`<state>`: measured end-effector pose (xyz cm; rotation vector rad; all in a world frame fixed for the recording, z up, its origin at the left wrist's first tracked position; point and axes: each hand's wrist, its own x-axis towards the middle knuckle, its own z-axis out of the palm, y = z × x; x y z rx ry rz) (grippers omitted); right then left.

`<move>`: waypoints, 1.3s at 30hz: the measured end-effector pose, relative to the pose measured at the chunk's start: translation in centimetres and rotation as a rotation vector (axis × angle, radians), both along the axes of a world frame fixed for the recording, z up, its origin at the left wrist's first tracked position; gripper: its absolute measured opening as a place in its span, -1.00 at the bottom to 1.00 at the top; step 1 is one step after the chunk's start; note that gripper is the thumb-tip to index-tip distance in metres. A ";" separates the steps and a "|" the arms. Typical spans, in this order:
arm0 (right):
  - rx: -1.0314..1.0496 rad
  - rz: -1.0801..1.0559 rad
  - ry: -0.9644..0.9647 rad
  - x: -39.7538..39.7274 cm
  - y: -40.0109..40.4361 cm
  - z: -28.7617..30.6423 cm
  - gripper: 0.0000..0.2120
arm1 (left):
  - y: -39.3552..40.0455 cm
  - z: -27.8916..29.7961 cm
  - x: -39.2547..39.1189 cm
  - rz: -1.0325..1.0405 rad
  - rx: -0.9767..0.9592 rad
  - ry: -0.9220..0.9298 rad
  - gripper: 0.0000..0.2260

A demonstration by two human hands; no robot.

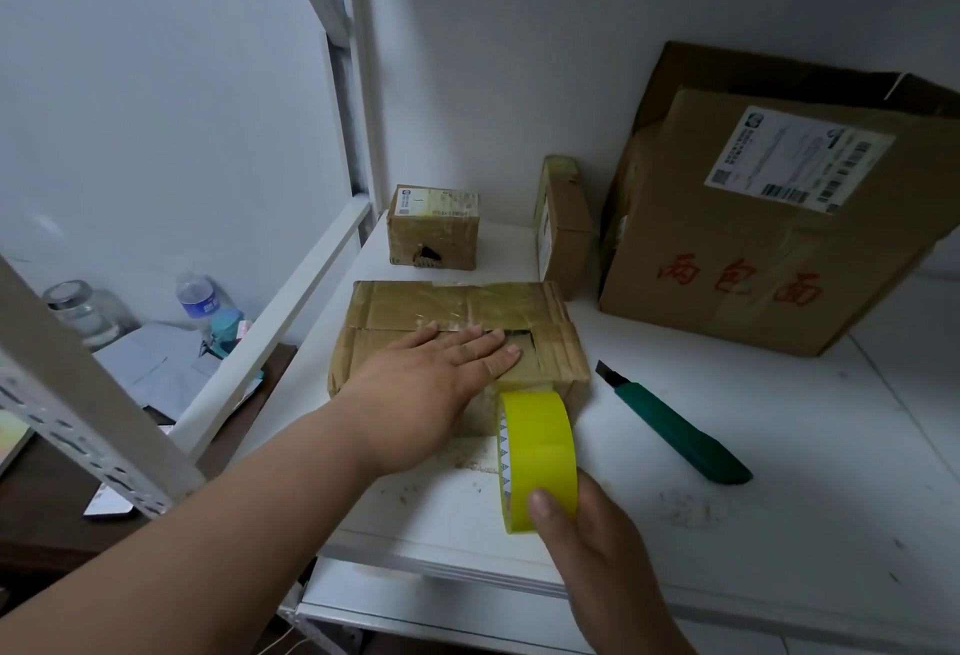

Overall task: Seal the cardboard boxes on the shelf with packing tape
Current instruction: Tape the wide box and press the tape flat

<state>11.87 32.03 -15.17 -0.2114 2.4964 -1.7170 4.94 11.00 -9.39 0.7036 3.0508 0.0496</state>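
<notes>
A flat cardboard box [415, 306] lies on the white shelf [779, 472], its top flaps meeting at a torn seam. My left hand [436, 374] presses flat on the near flap with straight fingers. My right hand [587, 545] grips a yellow roll of packing tape [540, 452] upright just in front of the box. A strip from the roll runs up to the box's near right edge.
A green utility knife [680, 426] lies right of the box, blade out. Behind stand a small taped box [434, 228], a thin box on its edge [563, 223] and a large labelled box [769, 239]. A water bottle [197, 298] and a jar [83, 311] sit beyond the shelf frame at left.
</notes>
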 end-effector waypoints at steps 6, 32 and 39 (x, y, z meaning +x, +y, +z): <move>-0.116 -0.094 -0.072 0.9 0.0 1.6 -0.42 | 0.1 0.7 -0.3 -0.001 0.007 -0.069 -0.43; -0.121 -0.036 -0.126 1.1 -1.6 2.1 -0.55 | 0.4 -2.4 1.6 0.318 0.455 0.462 -0.81; 0.425 -0.356 0.314 -4.0 4.4 0.9 -0.56 | 3.0 -1.8 3.8 0.733 1.326 -0.363 -0.66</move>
